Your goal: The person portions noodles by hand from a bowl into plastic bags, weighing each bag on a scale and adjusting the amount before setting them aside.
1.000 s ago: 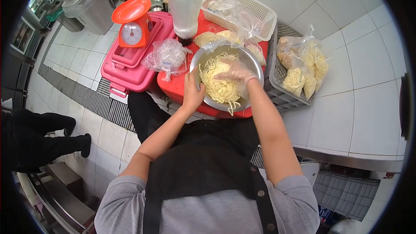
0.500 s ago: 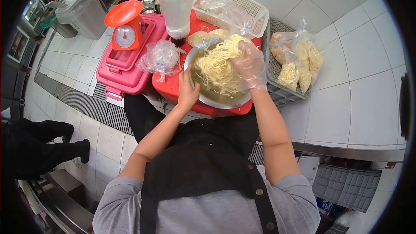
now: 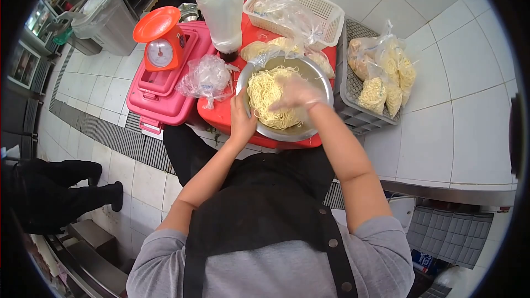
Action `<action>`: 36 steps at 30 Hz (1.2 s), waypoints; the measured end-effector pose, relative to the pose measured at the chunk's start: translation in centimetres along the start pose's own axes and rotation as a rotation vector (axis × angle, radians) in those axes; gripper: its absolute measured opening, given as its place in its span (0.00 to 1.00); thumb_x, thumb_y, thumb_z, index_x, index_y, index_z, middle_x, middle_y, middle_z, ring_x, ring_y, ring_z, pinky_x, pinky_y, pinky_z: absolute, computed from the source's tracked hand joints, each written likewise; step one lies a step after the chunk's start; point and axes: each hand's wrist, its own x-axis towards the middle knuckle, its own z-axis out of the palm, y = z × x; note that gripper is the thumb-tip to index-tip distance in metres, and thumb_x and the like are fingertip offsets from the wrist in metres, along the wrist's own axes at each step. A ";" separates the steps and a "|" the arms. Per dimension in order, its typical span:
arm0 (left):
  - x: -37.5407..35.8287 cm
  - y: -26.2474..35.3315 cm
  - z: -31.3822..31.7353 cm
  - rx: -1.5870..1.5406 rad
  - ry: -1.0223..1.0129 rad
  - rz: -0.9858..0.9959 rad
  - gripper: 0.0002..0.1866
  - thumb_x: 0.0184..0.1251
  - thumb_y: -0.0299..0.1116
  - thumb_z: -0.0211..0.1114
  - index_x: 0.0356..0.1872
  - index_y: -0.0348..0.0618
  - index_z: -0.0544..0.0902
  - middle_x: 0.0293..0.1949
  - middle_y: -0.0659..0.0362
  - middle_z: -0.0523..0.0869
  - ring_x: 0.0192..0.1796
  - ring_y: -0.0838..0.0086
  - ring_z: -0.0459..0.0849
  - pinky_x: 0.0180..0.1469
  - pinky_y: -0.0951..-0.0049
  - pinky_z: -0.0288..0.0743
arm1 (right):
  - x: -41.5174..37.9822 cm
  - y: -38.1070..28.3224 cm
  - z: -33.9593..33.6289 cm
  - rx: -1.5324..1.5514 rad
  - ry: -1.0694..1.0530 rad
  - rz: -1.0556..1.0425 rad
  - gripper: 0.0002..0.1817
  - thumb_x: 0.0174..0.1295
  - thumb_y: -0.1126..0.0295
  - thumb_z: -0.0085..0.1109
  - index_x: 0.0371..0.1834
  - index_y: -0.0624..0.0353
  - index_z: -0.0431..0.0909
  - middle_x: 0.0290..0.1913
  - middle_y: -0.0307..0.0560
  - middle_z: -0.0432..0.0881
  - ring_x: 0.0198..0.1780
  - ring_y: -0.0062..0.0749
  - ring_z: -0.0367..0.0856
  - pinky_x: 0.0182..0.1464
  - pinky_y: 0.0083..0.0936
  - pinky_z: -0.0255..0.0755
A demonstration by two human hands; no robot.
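At the far left, another person's dark trouser legs and shoes (image 3: 55, 187) are standing on the tiled floor, well apart from the work. Further in, an orange dial kitchen scale (image 3: 160, 38) is sitting on a pink plastic lidded box (image 3: 160, 85), likely kept there so it is within reach. Just beside it a crumpled bunch of clear plastic bags (image 3: 208, 75) is lying against a red plastic tub lid (image 3: 223, 113), which is serving as a low work surface.

The bare left hand (image 3: 242, 121) is pressing on the near rim of a round stainless steel bowl (image 3: 287, 132), fingers curled over the edge, apparently steadying it. Inside the bowl, pale yellow noodles (image 3: 265, 96) are lying in a loose heap. The right hand (image 3: 298, 95), wearing a thin clear plastic glove, is hovering low over them with fingers spread and slightly bent; motion blur is hiding whether it is gripping any strands.

Behind the bowl a white perforated plastic basket (image 3: 326, 8) is holding more bags. To the right, tied clear bags of portioned noodles (image 3: 386, 80) are resting on a grey plastic crate (image 3: 353, 110).
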 end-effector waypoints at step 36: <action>-0.3 -0.2 0.0 0.008 -0.048 -0.041 0.40 0.60 0.19 0.63 0.77 0.36 0.63 0.61 0.38 0.69 0.63 0.41 0.73 0.68 0.55 0.69 | -0.2 7.2 6.5 0.545 0.597 -0.137 0.28 0.50 0.82 0.60 0.57 0.52 0.87 0.58 0.57 0.83 0.58 0.46 0.83 0.63 0.34 0.75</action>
